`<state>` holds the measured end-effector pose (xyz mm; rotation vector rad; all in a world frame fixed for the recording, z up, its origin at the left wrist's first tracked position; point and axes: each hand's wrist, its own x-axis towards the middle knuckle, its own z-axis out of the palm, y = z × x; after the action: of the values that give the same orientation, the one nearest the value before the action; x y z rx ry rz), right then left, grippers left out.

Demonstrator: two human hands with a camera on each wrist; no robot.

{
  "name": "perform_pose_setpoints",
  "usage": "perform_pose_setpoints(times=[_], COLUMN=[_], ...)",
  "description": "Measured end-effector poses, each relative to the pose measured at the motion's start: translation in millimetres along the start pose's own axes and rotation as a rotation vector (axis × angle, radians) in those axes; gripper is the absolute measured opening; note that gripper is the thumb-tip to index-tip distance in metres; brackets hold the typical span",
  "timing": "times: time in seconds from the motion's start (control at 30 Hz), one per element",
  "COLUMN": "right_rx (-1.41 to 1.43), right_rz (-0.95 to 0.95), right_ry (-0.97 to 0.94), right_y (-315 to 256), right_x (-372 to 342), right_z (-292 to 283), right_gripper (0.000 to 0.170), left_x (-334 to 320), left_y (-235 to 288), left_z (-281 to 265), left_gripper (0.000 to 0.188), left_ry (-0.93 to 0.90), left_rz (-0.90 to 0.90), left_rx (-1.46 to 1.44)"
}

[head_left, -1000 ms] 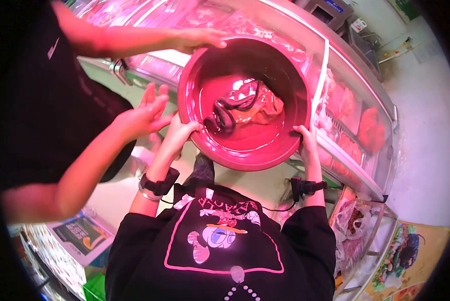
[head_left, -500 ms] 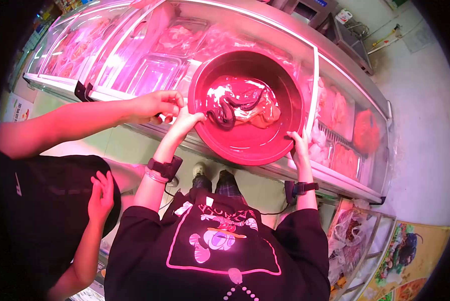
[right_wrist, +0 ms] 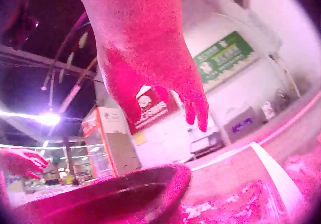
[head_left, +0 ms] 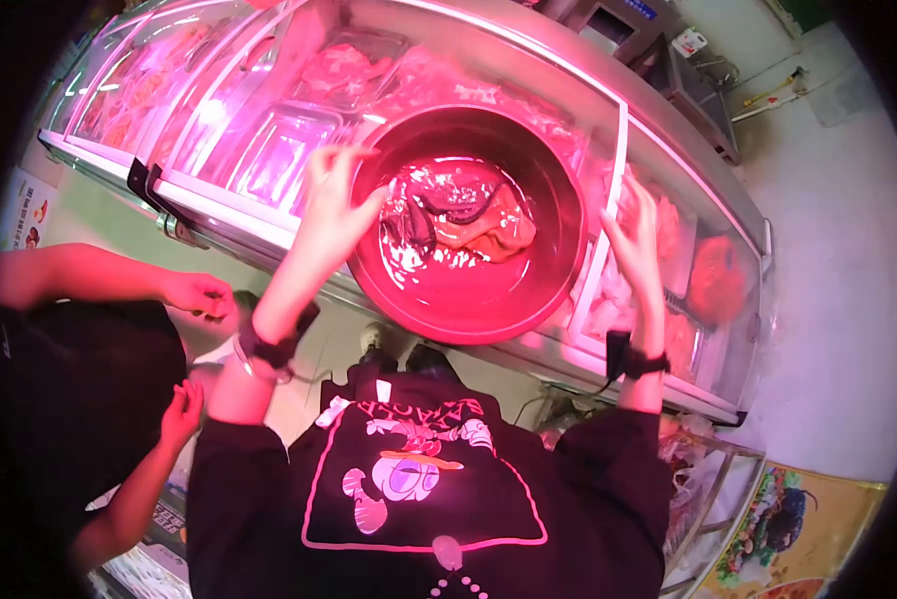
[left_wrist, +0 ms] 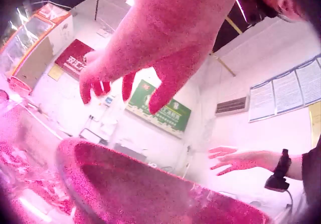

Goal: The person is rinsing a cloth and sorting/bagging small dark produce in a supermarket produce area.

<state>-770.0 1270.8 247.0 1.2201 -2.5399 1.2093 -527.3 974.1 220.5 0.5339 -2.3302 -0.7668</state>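
A large round basin (head_left: 558, 270) rests over the meat display case, with a pinkish-red cast from the lighting. Wet, shiny pieces of meat (head_left: 483, 230), one with a dark curling edge, lie in liquid inside it. My left hand (head_left: 333, 195) hovers at the basin's left rim, fingers extended and holding nothing. In the left wrist view this hand (left_wrist: 130, 68) hangs above the basin rim (left_wrist: 75, 148). Out past the right side, my right hand (head_left: 636, 230) is raised with loose fingers, apart from the basin. The right wrist view has its fingers (right_wrist: 200, 111) pointing down above the rim.
The glass-fronted display case (head_left: 299, 225) curves across the view, holding trays of meat (head_left: 343, 75). At left stands another person, one hand (head_left: 201, 295) held near the case. A metal rack (head_left: 713, 489) and food poster (head_left: 798, 529) are at lower right.
Both my hands have let go of the basin and moved apart from it. The basin has shifted slightly left. The other person's hand has drawn back from it, down and left.
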Motion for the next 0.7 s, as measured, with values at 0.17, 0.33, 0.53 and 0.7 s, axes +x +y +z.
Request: perform_pose_setpoints(times=[0.17,0.33,0.53,0.7], right_rx=[-0.436,-0.675,-0.595,-0.589], right_rz=[-0.284,-0.201,-0.292,-0.212], right_ry=[-0.724,-1.012,-1.294,-0.960], right_y=[-33.1,-6.1,20.6,23.7], right_x=[56.5,46.1,46.7,45.4], right_z=[93.0,175.6,178.8,181.7], right_gripper=[0.043,0.049,0.022,0.025], left_x=[81.1,48.7,60.0,42.6], left_y=[28.5,-24.7,15.6,-14.7], left_z=[69.5,156.0,136.7,172.8], left_gripper=[0.045,0.043,0.036,0.021], left_ry=[-0.879,-0.962,-1.506,-1.017], left_rz=[0.024,-0.013,0.006,0.109], left_rx=[0.200,0.410,0.544,0.388])
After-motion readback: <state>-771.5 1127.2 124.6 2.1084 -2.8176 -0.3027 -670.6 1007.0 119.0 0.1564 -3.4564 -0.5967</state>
